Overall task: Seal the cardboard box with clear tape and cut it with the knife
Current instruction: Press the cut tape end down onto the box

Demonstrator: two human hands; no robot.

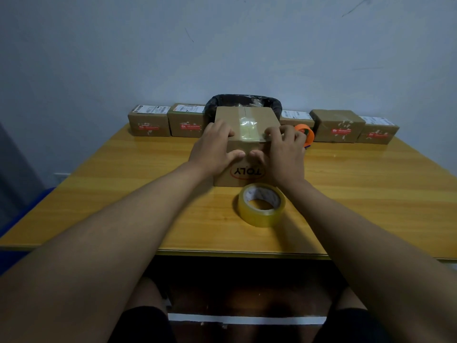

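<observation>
Behind right hand (284,149), half-hidden orange object (305,133)

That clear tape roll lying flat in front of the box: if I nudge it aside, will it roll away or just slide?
Likely slide: the clear tape roll lies flat on its side, hole up, so it has no rolling edge down. The wooden table looks glossy, so it may skid easily. It seems rigid enough to keep its shape when pinched.
</observation>
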